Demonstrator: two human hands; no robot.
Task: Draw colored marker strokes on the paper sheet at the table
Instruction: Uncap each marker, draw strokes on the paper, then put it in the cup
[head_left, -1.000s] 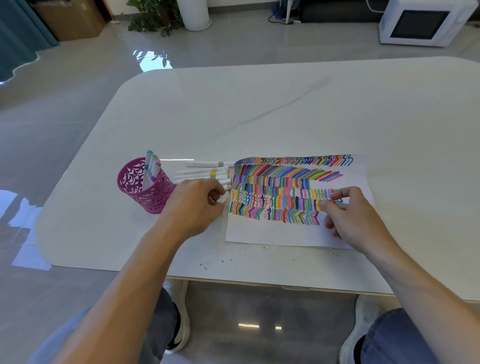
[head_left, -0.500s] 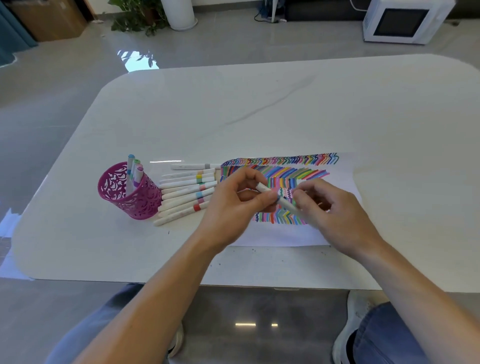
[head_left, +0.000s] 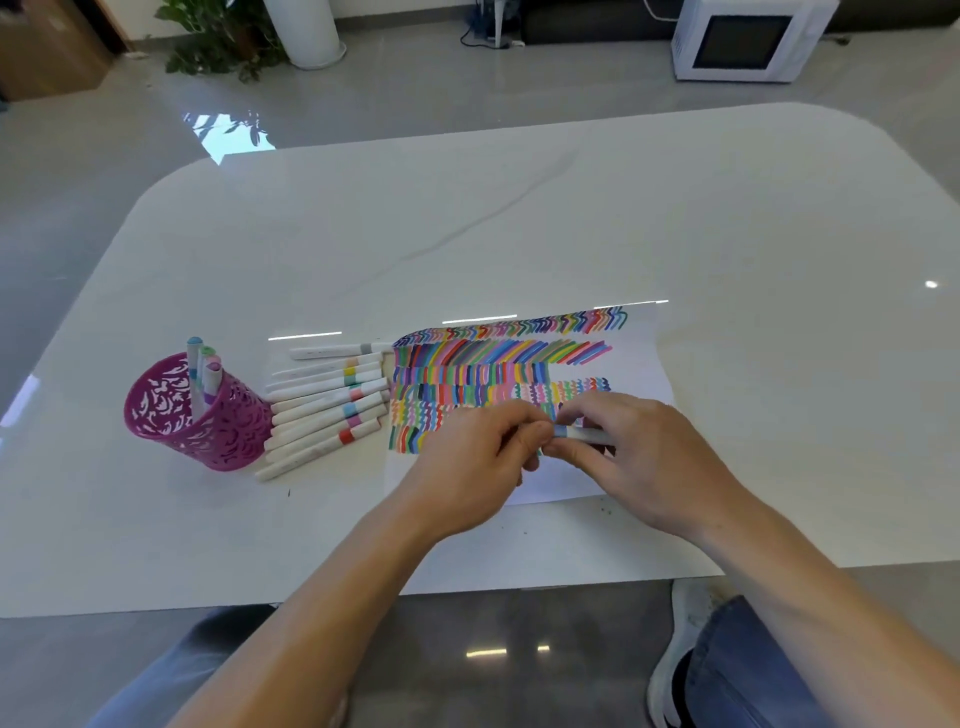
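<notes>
Head view has both hands meeting above the near part of the drawing. The left hand (head_left: 475, 460) is curled, its thumb and fingertips pinching the left end of a slim white plastic marker with a light blue band (head_left: 579, 434). The right hand (head_left: 641, 457) wraps round the barrel of the same marker, fingers over it and thumb beneath. The marker lies roughly level between them; its tip is hidden by the fingers, so whether the cap is on cannot be told

A white paper sheet (head_left: 641, 358) lies flat on the near middle of a glossy white stone-look table with rounded corners (head_left: 519, 234). Rows of coloured strokes fill much of the sheet: zigzags along the far edge, then slanted bars, upright bars and wavy lines

Just left of the sheet, a row of white markers with coloured bands (head_left: 327, 402) lies side by side on the table, one end of each toward the paper. Further left stands a magenta cut-out patterned pen cup (head_left: 208, 431), upright, holding a few pastel-capped markers (head_left: 200, 374) with caps up

On the grey floor beyond are a white box-shaped appliance with a dark window (head_left: 748, 41), far right, and a green potted plant (head_left: 218, 47), far left
</notes>
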